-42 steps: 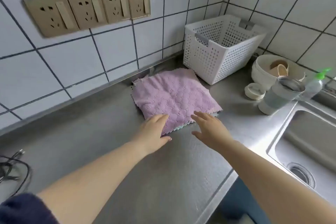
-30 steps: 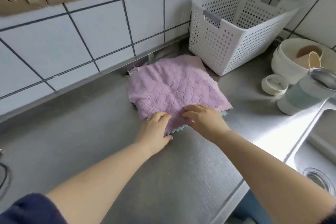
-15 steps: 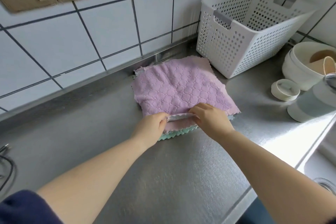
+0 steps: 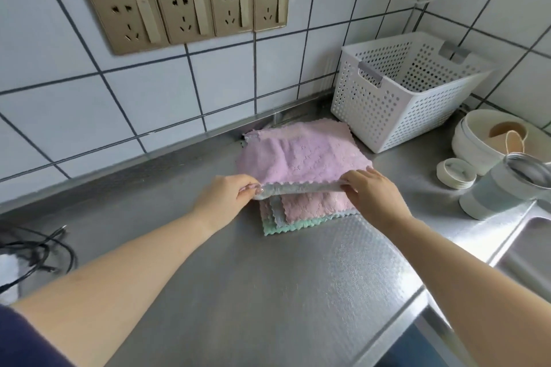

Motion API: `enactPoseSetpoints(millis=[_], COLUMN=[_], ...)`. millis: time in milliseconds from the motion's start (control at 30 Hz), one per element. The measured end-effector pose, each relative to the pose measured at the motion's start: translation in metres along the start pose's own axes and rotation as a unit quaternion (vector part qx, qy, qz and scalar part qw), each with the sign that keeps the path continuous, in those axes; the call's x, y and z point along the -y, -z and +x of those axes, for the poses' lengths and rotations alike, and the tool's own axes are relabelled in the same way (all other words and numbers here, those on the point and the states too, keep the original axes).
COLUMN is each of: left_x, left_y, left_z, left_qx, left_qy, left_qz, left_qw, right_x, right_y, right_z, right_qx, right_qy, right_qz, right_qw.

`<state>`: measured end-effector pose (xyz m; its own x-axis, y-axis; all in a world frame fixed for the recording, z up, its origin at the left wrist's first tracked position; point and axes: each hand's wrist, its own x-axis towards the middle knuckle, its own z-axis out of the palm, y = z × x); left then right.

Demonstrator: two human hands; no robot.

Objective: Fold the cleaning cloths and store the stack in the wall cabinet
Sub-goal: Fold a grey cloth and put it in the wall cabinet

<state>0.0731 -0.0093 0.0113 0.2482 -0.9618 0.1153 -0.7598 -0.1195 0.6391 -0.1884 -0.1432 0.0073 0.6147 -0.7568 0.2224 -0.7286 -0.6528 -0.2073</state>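
Purple cloth's point(image 4: 301, 155) near edge pinched between left hand point(image 4: 226, 195) and right hand point(image 4: 371, 191), raised off stack point(image 4: 298, 214).

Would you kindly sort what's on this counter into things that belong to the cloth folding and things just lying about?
Job: left hand and right hand pinching the purple cloth by its near edge; cloth stack beneath.

Lying about: white basket, bowls, cup, lid, cables, sockets.
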Motion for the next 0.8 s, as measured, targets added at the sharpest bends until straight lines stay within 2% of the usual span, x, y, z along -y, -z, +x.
enactPoseSetpoints(millis=[267, 500, 800], left_x=[0.028, 0.064, 0.095], left_y=[0.044, 0.055, 0.063], left_z=[-0.109, -0.234, -0.319], left_qx=[0.066, 0.19, 0.264], left_qy=[-0.001, 0.044, 0.086], left_qz=[0.075, 0.06, 0.059], left_qw=[0.995, 0.979, 0.959], right_x=[0.08, 0.164, 0.226], right_y=[0.004, -0.017, -0.031], right_z=[-0.091, -0.197, -0.28], right_qx=[0.126, 0.222, 0.272], right_qy=[0.012, -0.063, -0.168], right_qz=[0.055, 0.098, 0.133], right_qw=[0.99, 0.968, 0.938])
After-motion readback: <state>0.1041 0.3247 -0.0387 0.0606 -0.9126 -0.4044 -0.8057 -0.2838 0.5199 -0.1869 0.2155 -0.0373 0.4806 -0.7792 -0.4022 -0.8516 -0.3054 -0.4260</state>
